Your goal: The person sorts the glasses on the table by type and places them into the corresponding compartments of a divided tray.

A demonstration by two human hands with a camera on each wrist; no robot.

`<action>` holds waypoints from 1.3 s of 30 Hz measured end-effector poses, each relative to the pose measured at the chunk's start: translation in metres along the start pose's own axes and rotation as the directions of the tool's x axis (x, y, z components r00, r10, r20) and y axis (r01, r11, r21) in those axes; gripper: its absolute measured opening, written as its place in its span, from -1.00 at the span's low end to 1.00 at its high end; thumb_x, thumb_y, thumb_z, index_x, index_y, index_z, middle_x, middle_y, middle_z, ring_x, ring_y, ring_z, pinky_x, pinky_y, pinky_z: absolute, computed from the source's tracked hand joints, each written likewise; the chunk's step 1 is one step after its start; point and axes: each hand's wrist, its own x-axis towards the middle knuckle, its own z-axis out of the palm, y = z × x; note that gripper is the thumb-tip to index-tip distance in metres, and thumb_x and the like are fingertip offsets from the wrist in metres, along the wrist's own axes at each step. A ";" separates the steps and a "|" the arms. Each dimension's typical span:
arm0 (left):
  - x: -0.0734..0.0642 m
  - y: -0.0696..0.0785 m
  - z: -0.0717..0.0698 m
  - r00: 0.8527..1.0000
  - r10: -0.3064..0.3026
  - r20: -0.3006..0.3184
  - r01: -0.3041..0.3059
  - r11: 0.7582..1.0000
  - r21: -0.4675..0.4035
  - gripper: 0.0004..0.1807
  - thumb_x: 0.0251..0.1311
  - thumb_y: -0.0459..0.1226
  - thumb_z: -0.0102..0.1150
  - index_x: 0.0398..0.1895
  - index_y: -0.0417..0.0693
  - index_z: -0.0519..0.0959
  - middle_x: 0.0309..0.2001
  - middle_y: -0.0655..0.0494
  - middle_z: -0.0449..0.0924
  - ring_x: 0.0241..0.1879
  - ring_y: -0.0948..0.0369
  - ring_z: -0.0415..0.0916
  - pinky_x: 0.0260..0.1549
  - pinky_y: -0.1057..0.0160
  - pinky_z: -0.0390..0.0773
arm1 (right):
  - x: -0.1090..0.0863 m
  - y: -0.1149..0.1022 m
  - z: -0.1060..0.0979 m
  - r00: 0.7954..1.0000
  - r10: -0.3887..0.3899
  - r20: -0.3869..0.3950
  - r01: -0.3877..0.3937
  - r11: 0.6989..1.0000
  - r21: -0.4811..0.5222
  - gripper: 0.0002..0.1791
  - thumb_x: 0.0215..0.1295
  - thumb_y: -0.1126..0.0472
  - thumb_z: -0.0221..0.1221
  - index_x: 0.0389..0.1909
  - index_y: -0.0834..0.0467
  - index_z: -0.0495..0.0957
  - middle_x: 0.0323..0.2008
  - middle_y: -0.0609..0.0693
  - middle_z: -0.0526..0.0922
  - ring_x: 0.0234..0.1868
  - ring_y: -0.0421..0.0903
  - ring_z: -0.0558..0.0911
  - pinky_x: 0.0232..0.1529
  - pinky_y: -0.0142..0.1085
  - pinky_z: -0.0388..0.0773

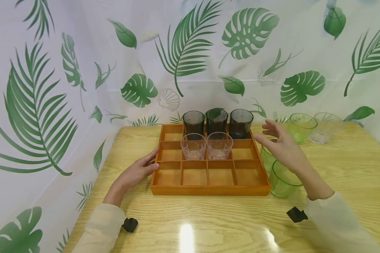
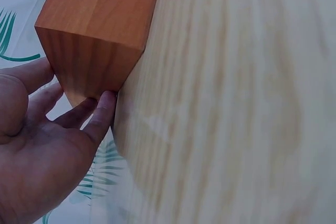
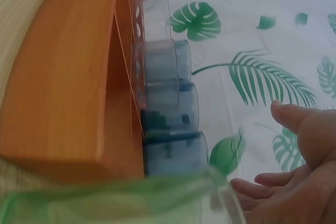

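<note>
A wooden divided tray (image 1: pixel 210 190) lies on the table. Three dark grey glasses (image 1: pixel 241 123) stand along its back row, and two clear glasses (image 1: pixel 220 146) sit side by side in the middle row. My left hand (image 1: pixel 136 175) touches the tray's left side; in the left wrist view its fingertips (image 2: pixel 106 100) rest against the wooden wall. My right hand (image 1: pixel 285 147) hovers past the tray's right edge, fingers spread and holding nothing. Beneath and beside it are green glasses (image 1: pixel 283 182), one partly hidden behind the hand.
Farther back on the right stand another green glass (image 1: pixel 299 130) and a clear glass (image 1: pixel 323 130), close together. A white cloth with green leaf prints (image 1: pixel 107 88) hangs behind and to the left of the wooden table (image 1: pixel 164 218). A black wrist mount (image 1: pixel 297 214) sits at each cuff.
</note>
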 end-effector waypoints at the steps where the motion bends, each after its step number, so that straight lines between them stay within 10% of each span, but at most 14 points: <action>1: 0.000 0.000 0.000 1.000 0.002 0.001 -0.002 1.000 0.000 -0.25 0.61 -0.14 0.00 0.71 0.13 -0.08 0.67 -0.02 -0.21 0.60 -0.13 -0.10 0.49 -0.14 0.10 | -0.001 0.002 -0.004 1.000 -0.001 -0.006 0.001 1.000 -0.004 -0.02 0.53 -0.13 0.16 0.65 0.30 -0.11 0.48 0.39 0.23 0.44 0.42 0.27 0.32 0.34 0.31; 7: -0.001 0.000 0.000 1.000 0.007 0.008 -0.007 1.000 -0.012 -0.25 0.61 -0.14 0.00 0.71 0.14 -0.09 0.68 -0.01 -0.22 0.60 -0.13 -0.09 0.49 -0.14 0.11 | -0.007 0.019 -0.024 0.999 -0.012 -0.043 0.010 0.999 -0.050 -0.06 0.54 -0.08 0.17 0.63 0.34 -0.06 0.45 0.42 0.28 0.40 0.44 0.31 0.24 0.36 0.34; 14: 0.002 -0.001 0.001 1.000 0.017 0.017 -0.017 1.000 -0.016 -0.25 0.62 -0.17 -0.03 0.71 0.10 -0.10 0.68 0.01 -0.22 0.59 -0.13 -0.08 0.47 -0.15 0.14 | -0.017 0.040 -0.047 0.996 0.008 -0.088 -0.018 0.993 -0.114 -0.07 0.54 -0.05 0.18 0.63 0.34 -0.05 0.42 0.44 0.32 0.36 0.44 0.35 -0.11 -0.55 0.38; 19: 0.001 0.000 0.001 1.000 0.015 0.012 -0.015 1.000 -0.020 -0.25 0.62 -0.19 -0.03 0.71 0.08 -0.11 0.67 -0.01 -0.22 0.60 -0.14 -0.09 0.47 -0.14 0.14 | -0.023 0.055 -0.061 0.992 0.031 -0.126 -0.044 0.994 -0.100 -0.05 0.52 -0.01 0.21 0.64 0.33 -0.08 0.41 0.47 0.30 0.35 0.47 0.32 -0.21 -0.75 0.27; 39: 0.001 -0.001 0.000 1.000 0.011 0.006 -0.011 1.000 -0.025 -0.25 0.61 -0.17 -0.01 0.71 0.11 -0.09 0.68 0.03 -0.20 0.59 -0.13 -0.06 0.47 -0.14 0.15 | -0.047 0.125 -0.113 0.937 0.138 -0.321 -0.170 0.983 -0.074 -0.06 0.57 0.02 0.13 0.64 0.35 -0.20 0.54 0.47 0.02 0.50 -0.06 0.23 0.17 -0.76 0.20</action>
